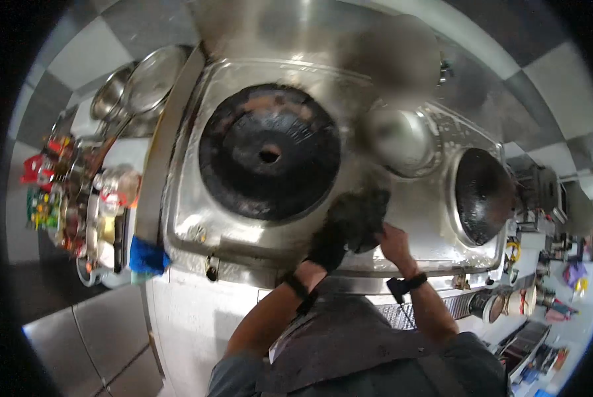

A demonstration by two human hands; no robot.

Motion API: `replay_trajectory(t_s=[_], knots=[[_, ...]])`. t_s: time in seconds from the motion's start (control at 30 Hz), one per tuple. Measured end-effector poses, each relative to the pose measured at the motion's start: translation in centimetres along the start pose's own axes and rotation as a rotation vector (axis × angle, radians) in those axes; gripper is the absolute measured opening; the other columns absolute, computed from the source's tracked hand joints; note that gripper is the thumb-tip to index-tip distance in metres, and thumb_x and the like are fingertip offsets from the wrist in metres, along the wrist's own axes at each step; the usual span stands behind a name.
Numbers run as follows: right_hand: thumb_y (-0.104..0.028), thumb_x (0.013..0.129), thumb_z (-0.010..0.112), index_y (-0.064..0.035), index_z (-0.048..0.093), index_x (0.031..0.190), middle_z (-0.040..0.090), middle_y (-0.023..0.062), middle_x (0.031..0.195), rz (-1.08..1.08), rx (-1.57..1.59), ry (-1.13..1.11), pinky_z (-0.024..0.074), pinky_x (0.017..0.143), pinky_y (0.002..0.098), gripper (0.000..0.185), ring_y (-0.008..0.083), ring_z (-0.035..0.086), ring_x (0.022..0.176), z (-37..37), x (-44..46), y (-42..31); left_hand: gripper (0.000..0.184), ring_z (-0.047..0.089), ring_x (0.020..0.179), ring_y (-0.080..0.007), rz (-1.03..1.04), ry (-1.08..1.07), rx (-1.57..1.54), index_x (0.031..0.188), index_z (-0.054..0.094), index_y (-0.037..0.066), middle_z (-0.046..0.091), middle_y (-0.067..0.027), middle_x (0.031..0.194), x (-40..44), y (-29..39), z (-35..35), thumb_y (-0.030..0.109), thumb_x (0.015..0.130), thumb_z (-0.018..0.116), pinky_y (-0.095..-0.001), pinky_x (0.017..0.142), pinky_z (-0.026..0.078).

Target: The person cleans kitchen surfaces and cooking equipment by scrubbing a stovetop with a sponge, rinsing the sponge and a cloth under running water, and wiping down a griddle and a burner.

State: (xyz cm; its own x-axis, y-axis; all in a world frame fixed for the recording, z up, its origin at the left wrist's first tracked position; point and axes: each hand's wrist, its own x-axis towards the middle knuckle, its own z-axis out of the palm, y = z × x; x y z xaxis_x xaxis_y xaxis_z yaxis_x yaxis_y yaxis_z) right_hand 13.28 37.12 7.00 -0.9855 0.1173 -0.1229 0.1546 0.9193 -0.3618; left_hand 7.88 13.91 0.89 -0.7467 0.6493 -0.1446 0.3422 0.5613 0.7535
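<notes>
My left hand [329, 251], in a black glove or covering, reaches over the steel cooktop [243, 255]. It merges with a dark, blurred shape [362, 215], so its fingers do not show. Bare and closed, my right hand [395, 243] pinches at the right edge of that shape; whether this is glove, cloth or something else I cannot tell. Beyond my left hand lies a large blackened round burner plate [270, 126] with a hole in its middle. Farther up, right of the hands, is a round metal burner ring or pan [402, 140], partly blurred.
A black wok-like dish [485, 196] leans at the cooktop's right end. At the left, strainers and pans [154, 79] stand beyond a metal partition [170, 132]. A blue cloth [148, 255] hangs at the front left corner, near jars and bottles [119, 182]. Tubs [521, 302] stand at right.
</notes>
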Motion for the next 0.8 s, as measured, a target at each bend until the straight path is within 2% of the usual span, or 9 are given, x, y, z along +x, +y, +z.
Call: replay_trajectory(t_s=[0.07,0.1,0.17,0.3,0.43,0.53,0.6,0.73,0.8], knots=[[-0.017,0.091,0.07,-0.0002,0.064,0.127,0.074,0.0195,0.105,0.21,0.285,-0.114,0.0564,0.082,0.0424,0.039,0.0352,0.072,0.096,-5.0,0.8,-3.9,0.079,0.058,0.125,-0.0415,0.088,0.14,0.01,0.146,0.051,0.012,0.059,-0.0176,0.14,-0.3,-0.6,-1.7,0.025,0.075,0.084,-0.051,0.102,0.051],[-0.015,0.093,0.071,-0.0004,0.064,0.128,0.075,0.0147,0.106,0.261,0.471,-0.102,0.0563,0.082,0.0395,0.039,0.0284,0.071,0.094,-5.9,1.5,-2.8,0.075,0.063,0.118,-0.0404,0.151,0.288,0.115,0.141,0.055,0.01,0.064,-0.0193,0.132,-0.4,-0.1,-2.7,0.023,0.073,0.084,-0.0478,0.098,0.054],[-0.013,0.098,0.068,-0.0017,0.067,0.127,0.073,0.0032,0.106,0.368,0.842,-0.016,0.0561,0.079,0.0329,0.032,0.014,0.065,0.089,-10.3,3.0,-3.7,0.068,0.062,0.119,-0.0414,0.129,0.353,0.08,0.137,0.058,0.008,0.064,-0.021,0.13,-0.7,2.2,-5.2,0.023,0.076,0.082,-0.0486,0.098,0.054],[-0.012,0.098,0.069,-0.0022,0.069,0.118,0.071,0.0033,0.103,0.199,1.07,0.202,0.0546,0.076,0.0288,0.023,0.0125,0.064,0.086,-17.7,7.1,-2.5,0.048,0.062,0.117,-0.0426,0.049,0.388,0.129,0.127,0.065,0.006,0.067,-0.0222,0.123,0.0,4.2,-4.7,0.026,0.085,0.074,-0.0504,0.097,0.053],[-0.013,0.098,0.068,-0.0016,0.069,0.116,0.071,0.0028,0.104,0.206,0.927,0.3,0.0545,0.077,0.0291,0.021,0.0123,0.064,0.086,-22.8,12.2,0.5,0.042,0.061,0.114,-0.041,-0.005,0.361,0.362,0.127,0.066,0.007,0.068,-0.0198,0.119,3.2,3.2,1.2,0.025,0.089,0.069,-0.0514,0.095,0.052],[-0.018,0.098,0.068,0.0001,0.07,0.113,0.073,0.0051,0.102,0.054,0.913,0.354,0.0545,0.077,0.0301,0.024,0.0138,0.065,0.085,-21.7,15.8,5.5,0.061,0.055,0.126,-0.0476,0.138,0.315,0.296,0.135,0.056,-0.002,0.056,-0.0269,0.141,6.0,3.5,4.3,0.038,0.091,0.068,-0.0589,0.09,0.05],[-0.024,0.097,0.068,0.0014,0.07,0.11,0.073,0.0092,0.096,0.149,0.554,0.363,0.0551,0.078,0.0357,0.028,0.0183,0.067,0.083,-19.8,18.3,9.1,0.056,0.056,0.121,-0.0462,0.14,0.281,0.299,0.129,0.06,0.0,0.058,-0.0252,0.134,6.6,5.3,5.3,0.039,0.09,0.069,-0.0582,0.088,0.051],[-0.026,0.096,0.07,-0.0004,0.07,0.118,0.073,0.0092,0.099,0.156,0.751,0.117,0.0554,0.075,0.0314,0.034,0.0157,0.067,0.083,-20.4,21.7,12.4,0.046,0.06,0.112,-0.0434,0.076,0.197,0.358,0.118,0.066,0.005,0.063,-0.022,0.122,7.6,8.1,7.8,0.039,0.086,0.069,-0.0569,0.083,0.052],[-0.03,0.097,0.066,0.0007,0.068,0.113,0.073,0.0217,0.104,-0.171,0.206,0.434,0.0564,0.084,0.0474,0.035,0.0369,0.071,0.089,-23.1,25.4,12.6,0.041,0.062,0.107,-0.0421,0.05,0.151,0.416,0.112,0.07,0.008,0.065,-0.0204,0.115,7.9,8.9,8.3,0.039,0.085,0.07,-0.0563,0.081,0.052]])
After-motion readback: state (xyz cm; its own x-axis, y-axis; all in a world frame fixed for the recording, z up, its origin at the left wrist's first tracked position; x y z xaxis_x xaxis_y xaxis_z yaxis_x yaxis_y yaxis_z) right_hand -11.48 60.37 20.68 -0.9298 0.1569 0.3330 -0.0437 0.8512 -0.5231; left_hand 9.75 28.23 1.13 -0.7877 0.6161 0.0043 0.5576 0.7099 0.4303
